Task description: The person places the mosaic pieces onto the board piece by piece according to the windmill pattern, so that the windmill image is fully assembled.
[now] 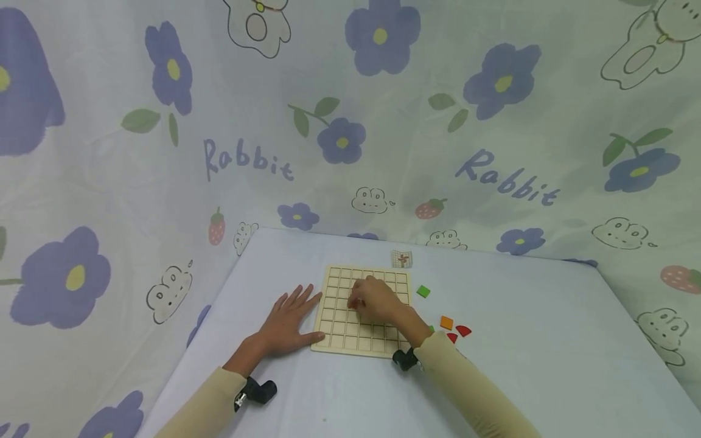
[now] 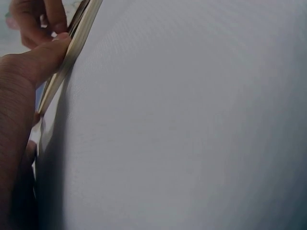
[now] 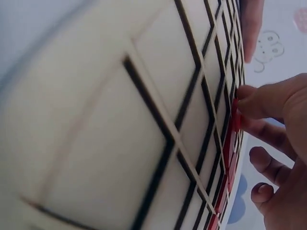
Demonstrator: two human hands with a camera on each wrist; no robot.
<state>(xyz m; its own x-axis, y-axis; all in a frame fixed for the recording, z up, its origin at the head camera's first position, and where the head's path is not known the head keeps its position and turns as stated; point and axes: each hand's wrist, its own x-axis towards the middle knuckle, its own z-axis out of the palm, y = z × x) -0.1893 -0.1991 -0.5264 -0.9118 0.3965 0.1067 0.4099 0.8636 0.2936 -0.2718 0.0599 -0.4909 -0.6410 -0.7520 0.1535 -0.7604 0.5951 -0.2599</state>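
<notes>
Right hand [image 1: 375, 299] arched over the grid board [image 1: 339, 329], thumb and finger pinching a red piece [image 3: 236, 114] right at the cells below; left hand [image 1: 287, 323] palm-down, fingers spread, thumb at the board's edge.

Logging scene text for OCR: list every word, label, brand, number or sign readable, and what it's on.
"Rabbit": curtain, left of centre in the head view
"Rabbit": same curtain, right of centre
Card: too small to tell if it bears text
Board: none seen
Wrist views: no readable text
</notes>
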